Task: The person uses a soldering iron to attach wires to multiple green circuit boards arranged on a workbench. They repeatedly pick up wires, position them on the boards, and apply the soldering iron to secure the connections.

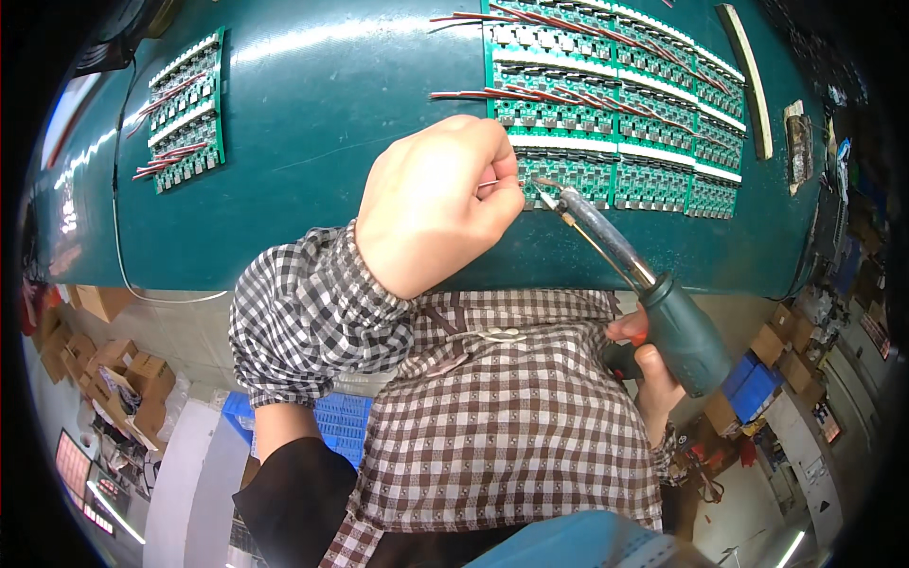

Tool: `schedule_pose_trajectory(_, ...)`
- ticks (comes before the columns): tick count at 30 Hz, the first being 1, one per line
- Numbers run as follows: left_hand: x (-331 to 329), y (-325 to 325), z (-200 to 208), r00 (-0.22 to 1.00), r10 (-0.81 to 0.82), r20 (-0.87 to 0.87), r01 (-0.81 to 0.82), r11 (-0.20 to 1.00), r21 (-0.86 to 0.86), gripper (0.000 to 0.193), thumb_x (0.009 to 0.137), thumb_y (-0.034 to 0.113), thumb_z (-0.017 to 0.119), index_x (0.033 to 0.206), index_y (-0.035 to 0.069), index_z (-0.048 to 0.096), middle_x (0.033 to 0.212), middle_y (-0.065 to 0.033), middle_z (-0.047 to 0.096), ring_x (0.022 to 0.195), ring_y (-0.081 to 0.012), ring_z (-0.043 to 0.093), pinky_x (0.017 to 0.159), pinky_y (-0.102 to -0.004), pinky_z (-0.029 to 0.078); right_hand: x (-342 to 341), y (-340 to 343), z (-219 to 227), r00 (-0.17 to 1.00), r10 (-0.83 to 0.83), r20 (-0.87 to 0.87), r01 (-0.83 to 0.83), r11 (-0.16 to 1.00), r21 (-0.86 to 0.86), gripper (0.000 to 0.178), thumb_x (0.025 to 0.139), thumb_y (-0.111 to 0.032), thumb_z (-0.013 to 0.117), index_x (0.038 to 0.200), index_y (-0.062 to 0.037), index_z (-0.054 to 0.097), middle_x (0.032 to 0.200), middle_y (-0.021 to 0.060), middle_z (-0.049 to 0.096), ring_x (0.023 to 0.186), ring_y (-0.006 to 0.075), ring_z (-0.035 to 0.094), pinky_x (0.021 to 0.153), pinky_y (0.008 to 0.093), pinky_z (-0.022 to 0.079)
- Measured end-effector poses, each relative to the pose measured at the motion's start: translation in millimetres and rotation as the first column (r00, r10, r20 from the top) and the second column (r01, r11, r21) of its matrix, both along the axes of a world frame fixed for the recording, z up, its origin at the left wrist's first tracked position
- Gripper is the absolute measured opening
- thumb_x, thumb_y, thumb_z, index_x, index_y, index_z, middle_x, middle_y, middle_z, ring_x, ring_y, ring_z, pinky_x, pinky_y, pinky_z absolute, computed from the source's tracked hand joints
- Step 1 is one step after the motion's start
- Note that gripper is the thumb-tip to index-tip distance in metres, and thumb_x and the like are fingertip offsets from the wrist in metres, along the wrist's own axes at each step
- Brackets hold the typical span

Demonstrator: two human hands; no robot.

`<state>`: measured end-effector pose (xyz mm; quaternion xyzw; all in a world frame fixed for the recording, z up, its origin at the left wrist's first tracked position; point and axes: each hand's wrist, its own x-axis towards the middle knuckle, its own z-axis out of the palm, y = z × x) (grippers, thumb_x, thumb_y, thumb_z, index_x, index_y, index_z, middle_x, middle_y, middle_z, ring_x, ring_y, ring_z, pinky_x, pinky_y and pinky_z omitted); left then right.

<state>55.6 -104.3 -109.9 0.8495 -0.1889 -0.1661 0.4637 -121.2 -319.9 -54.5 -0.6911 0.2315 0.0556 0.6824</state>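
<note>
Head: left hand (440, 194) at edge of circuit boards (653, 133), roomy tabletop (294, 114) leftward

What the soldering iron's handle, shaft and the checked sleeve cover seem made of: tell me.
Soldering iron handle: probably plastic, by its smooth dark-green sheen. Shaft: apparently metal, with silvery glints. Checked sleeve cover: matte fabric, by its folds and gathered cuff; fibre unclear.

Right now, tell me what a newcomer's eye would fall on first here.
Probably the dark-green-handled soldering iron, right of centre in the bare right hand, angled toward the rectangular green circuit boards. Next, the bare left hand near centre, pinching a thin wire by the boards' left edge. Thin red and white wires cross the boards' upper rows.
</note>
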Motion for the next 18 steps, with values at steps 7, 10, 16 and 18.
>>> schedule_pose_trajectory(7, 1, -1, 2, 1.000, -0.007, -0.010, 0.007, 1.000, 0.016, 0.006, 0.075, 0.005, 0.063, 0.078, 0.002, 0.058, 0.069, -0.0050, 0.053, 0.059, -0.0132, 0.050, 0.055, -0.0270, 0.042, 4, 6, 1, 0.999, -0.021, -0.033, 0.017, 0.993, -0.115, 0.042, 0.081, -0.027, 0.072, 0.103, 0.0056, 0.057, 0.088, 0.0157, 0.064, 0.082, 0.0256, 0.065, 0.076, 0.0379, 0.053)
schedule_pose_trajectory(10, 1, -1, 3, 1.000, -0.012, -0.005, 0.012, 1.000, 0.013, 0.007, 0.075, 0.005, 0.063, 0.078, 0.002, 0.058, 0.069, -0.0050, 0.053, 0.059, -0.0132, 0.050, 0.055, -0.0270, 0.042, 7, 11, 2, 0.998, -0.060, -0.019, 0.057, 0.986, -0.156, 0.041, 0.081, -0.030, 0.070, 0.095, 0.0069, 0.059, 0.084, 0.0167, 0.063, 0.077, 0.0262, 0.064, 0.071, 0.0372, 0.054)
schedule_pose_trajectory(16, 0, 1, 2, 1.000, -0.008, -0.006, 0.008, 1.000, 0.004, 0.007, 0.075, 0.005, 0.063, 0.078, 0.002, 0.058, 0.069, -0.0050, 0.053, 0.060, -0.0134, 0.050, 0.055, -0.0269, 0.042, 9, 12, 2, 0.999, -0.045, 0.003, 0.045, 0.988, -0.145, 0.039, 0.081, -0.028, 0.070, 0.095, 0.0068, 0.059, 0.083, 0.0161, 0.062, 0.077, 0.0263, 0.064, 0.072, 0.0377, 0.053)
schedule_pose_trajectory(18, 0, 1, 2, 1.000, -0.007, -0.003, 0.007, 1.000, 0.004, 0.007, 0.075, 0.005, 0.063, 0.077, 0.002, 0.058, 0.070, -0.0051, 0.053, 0.060, -0.0134, 0.050, 0.055, -0.0270, 0.042, 8, 12, 1, 0.999, -0.047, 0.014, 0.048, 0.989, -0.139, 0.039, 0.081, -0.028, 0.070, 0.095, 0.0069, 0.059, 0.082, 0.0155, 0.061, 0.077, 0.0262, 0.064, 0.072, 0.0379, 0.053)
